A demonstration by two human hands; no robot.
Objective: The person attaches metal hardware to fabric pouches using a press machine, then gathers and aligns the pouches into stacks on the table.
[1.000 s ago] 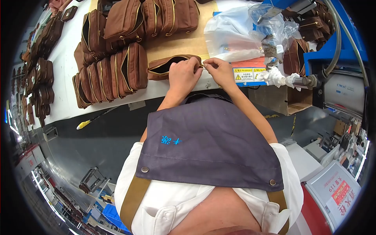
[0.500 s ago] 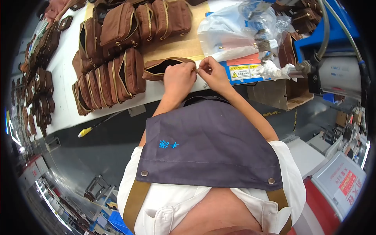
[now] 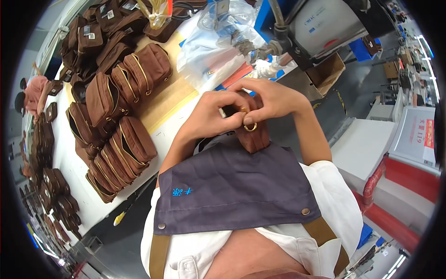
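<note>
Head view: both hands up close to the wearer's body, thumbs nearly meeting. Left hand [image 3: 216,111] curled, thumb and forefinger pinched at the end of a brown bag [image 3: 255,138]; right hand [image 3: 276,100] the same from the other side, fingers bent over the bag. Exactly what the fingertips grip: can't tell. Bag sits between and below the hands, over the apron [image 3: 237,186], gold ring [image 3: 251,127] just under the thumbs. Bag row [image 3: 125,151] left of left hand, on white table [image 3: 162,132]. Plastic sheeting [image 3: 197,53] beyond hands. Cardboard box [image 3: 335,75] beyond right hand, to its right.
</note>
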